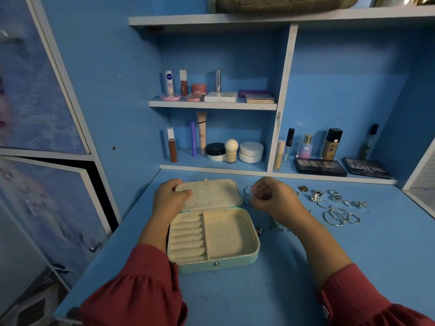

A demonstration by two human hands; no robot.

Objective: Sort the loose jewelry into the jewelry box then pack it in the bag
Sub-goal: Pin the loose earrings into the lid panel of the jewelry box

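The left hand point(170, 196) grips the far left edge of the open jewelry box point(213, 234) lid; the right hand point(273, 198), curled, pinches a small silver hoop point(247, 192) just beside the lid's right edge, loose jewelry point(339, 205) scattered rightward across the blue desk point(270, 290), bare toward its front edge

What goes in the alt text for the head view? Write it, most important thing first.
An open jewelry box sits on a blue desk, its compartments empty. The left hand holds the raised lid, while the right hand pinches something small beside it. Loose rings and hoop earrings lie to the right; cosmetics fill the shelves behind.
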